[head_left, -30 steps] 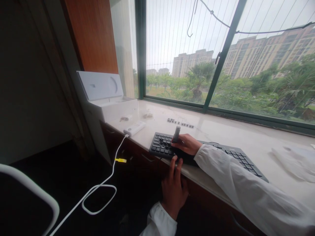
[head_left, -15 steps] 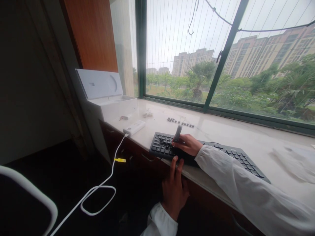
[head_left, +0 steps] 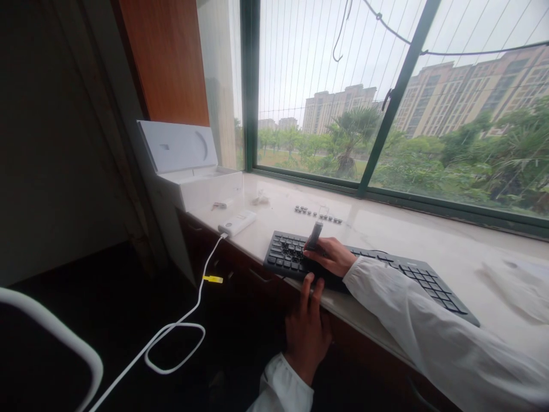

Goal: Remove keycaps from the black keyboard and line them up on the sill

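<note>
My right hand is closed around a short dark grey tool, which stands tilted over the keyboard. The tool's lower end is hidden by my fingers. A thin pale wire loop shows just beyond its top; I cannot tell if it is joined to it. Under that hand lies a black keyboard, with several keycaps off in its left part. My left hand reaches up from below the counter edge, two fingers stretched out and their tips at the keyboard's front edge. Several loose keycaps lie in rows behind the keyboard.
On the white counter, a white power bank has a white cable hanging off the front edge. An open white box stands at the left, by small items. Clear plastic wrapping lies right. A window runs behind.
The whole view has shifted slightly, with things sitting a little further right. My right hand keeps its hold on the tool, and my left hand stays at the keyboard's edge.
</note>
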Motion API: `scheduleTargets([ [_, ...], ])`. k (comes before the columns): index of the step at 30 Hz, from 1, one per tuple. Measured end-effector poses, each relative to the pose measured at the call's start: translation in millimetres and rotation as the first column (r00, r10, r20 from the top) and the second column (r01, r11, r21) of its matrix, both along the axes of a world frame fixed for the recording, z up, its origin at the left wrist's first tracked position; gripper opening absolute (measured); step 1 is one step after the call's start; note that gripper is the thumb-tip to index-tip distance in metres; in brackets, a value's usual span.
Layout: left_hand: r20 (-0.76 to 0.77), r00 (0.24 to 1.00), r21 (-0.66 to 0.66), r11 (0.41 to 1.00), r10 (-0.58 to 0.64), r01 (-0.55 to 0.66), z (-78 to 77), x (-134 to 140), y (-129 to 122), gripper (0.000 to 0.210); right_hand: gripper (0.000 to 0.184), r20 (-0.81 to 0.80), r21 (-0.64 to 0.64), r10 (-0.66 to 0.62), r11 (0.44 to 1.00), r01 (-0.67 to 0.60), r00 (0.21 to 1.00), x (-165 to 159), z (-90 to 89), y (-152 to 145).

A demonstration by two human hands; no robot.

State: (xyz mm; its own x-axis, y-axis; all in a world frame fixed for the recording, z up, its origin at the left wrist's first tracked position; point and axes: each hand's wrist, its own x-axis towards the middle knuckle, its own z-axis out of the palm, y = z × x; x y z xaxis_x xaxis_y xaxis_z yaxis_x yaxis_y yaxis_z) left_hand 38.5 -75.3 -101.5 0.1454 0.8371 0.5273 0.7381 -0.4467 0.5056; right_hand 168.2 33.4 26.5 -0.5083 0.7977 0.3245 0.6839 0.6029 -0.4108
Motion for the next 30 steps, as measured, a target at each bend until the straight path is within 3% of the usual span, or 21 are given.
scheduleTargets([
  [12, -0.023, 0.999, 0.004, 0.999, 0.035, -0.034, 0.9, -0.3, -0.4, 0.081, 0.030, 0.023, 0.024, 0.053, 0.998, -0.053, 0.998, -11.6, -0.7, -14.9],
  [16, -0.010, 1.000, 0.028, 1.000, 0.006, -0.006, 2.3, -2.3, -1.3, 0.081, 0.036, -0.147, -0.020, -0.046, 0.999, 0.043, 0.988, -8.6, 6.2, -9.4],
  [20, -0.010, 1.000, 0.047, 0.999, 0.004, -0.004, 1.3, -2.6, -0.6, 0.082, 0.042, -0.399, -0.117, -0.154, 0.986, 0.116, 0.904, 0.5, 11.8, 3.4],
  [22, -0.002, 1.000, 0.052, 0.999, 0.002, -0.002, 0.0, -1.9, -0.3, 0.081, 0.045, -0.447, -0.205, -0.197, 0.972, 0.114, 0.873, 5.6, 12.8, 8.4],
  [26, 0.011, 1.000, 0.047, 0.999, 0.000, -0.001, -1.9, -0.2, -0.2, 0.082, 0.047, -0.366, -0.311, -0.293, 0.933, 0.180, 0.883, 11.7, 17.1, 10.9],
  [30, 0.017, 1.000, 0.041, 0.999, 0.000, -0.001, -2.1, 0.7, -0.4, 0.083, 0.038, -0.238, -0.273, -0.329, 0.926, 0.263, 0.914, 11.0, 28.9, 7.0],
])
